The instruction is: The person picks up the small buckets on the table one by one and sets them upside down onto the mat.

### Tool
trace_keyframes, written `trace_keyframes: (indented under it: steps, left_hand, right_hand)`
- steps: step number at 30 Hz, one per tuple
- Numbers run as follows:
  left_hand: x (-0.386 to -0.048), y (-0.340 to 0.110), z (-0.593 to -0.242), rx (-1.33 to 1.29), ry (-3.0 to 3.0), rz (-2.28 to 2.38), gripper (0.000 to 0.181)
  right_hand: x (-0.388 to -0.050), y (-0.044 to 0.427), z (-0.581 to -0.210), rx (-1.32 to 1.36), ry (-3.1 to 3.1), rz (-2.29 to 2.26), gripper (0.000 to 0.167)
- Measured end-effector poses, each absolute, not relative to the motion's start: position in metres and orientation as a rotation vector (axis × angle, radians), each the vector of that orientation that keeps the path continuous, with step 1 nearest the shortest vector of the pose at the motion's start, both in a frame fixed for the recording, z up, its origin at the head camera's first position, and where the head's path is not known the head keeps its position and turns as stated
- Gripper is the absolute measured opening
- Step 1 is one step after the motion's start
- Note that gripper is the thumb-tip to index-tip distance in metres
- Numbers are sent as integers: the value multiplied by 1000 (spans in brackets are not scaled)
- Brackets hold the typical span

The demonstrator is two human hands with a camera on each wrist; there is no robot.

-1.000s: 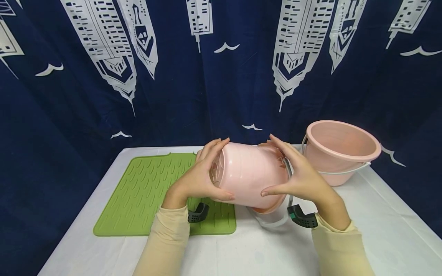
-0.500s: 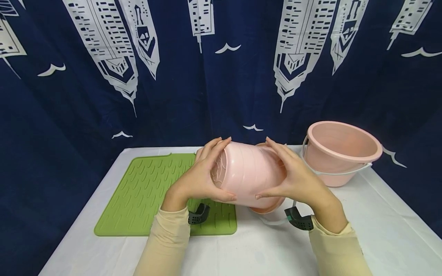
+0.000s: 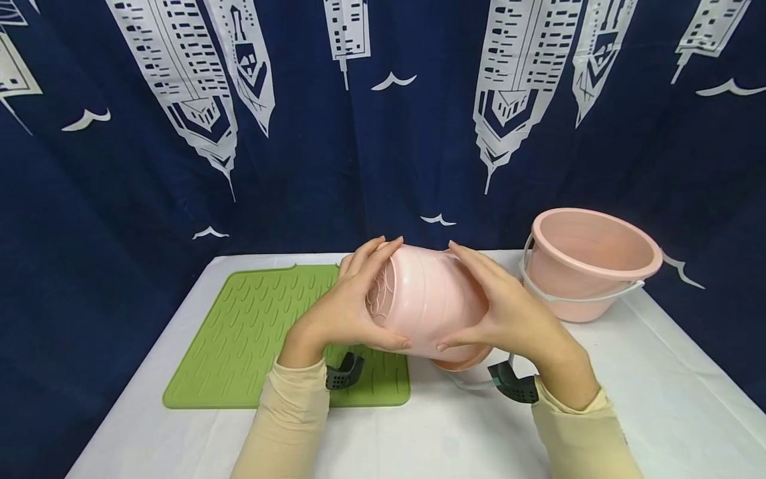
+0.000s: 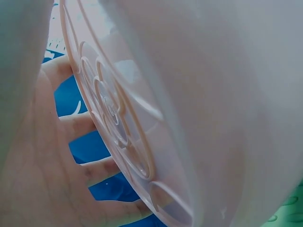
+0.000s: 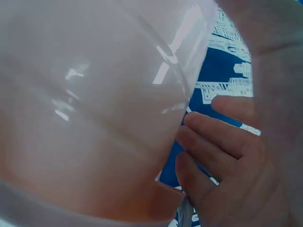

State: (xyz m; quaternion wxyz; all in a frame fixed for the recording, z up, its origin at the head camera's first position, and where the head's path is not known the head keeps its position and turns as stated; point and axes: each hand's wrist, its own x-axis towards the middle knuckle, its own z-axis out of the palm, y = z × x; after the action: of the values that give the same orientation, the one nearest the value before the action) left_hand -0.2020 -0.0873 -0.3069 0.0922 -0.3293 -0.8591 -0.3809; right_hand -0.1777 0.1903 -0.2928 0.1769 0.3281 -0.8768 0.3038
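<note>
A pink bucket (image 3: 437, 303) lies tilted on its side in the air between both hands, its base to the left and its rim down to the right. My left hand (image 3: 344, 306) grips the base end, thumb on the near side and fingers over the far side. Its ringed base (image 4: 111, 104) faces the left palm in the left wrist view. My right hand (image 3: 509, 306) holds the bucket's wall nearer the rim, thumb and fingers spread around it. In the right wrist view the right fingers (image 5: 213, 142) curve beside the wall. The bucket's inside is hidden.
Another pink bucket (image 3: 589, 296) stands upright at the back right, its white handle (image 3: 589, 299) lowered. A green ridged mat (image 3: 239, 346) lies on the left of the white table (image 3: 383, 439). A blue printed curtain (image 3: 359, 166) hangs behind.
My right hand has slid left along the bucket, away from its rim. The held bucket's handle shows less beside the right wrist. My left hand has stayed nearly in place.
</note>
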Motion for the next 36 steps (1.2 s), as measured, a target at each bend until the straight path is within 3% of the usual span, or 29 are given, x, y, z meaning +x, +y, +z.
trace_keyframes:
  steps: [29,36]
  left_hand:
    - [-194,-82,-300,-1001,-2539,-1075,135]
    - [-193,-82,-299,-990,-2543,-1091,137]
  right_hand:
    - [-185,169,-307,979,-2478,590,156]
    - [-190,168,-310,985,-2414,570,149]
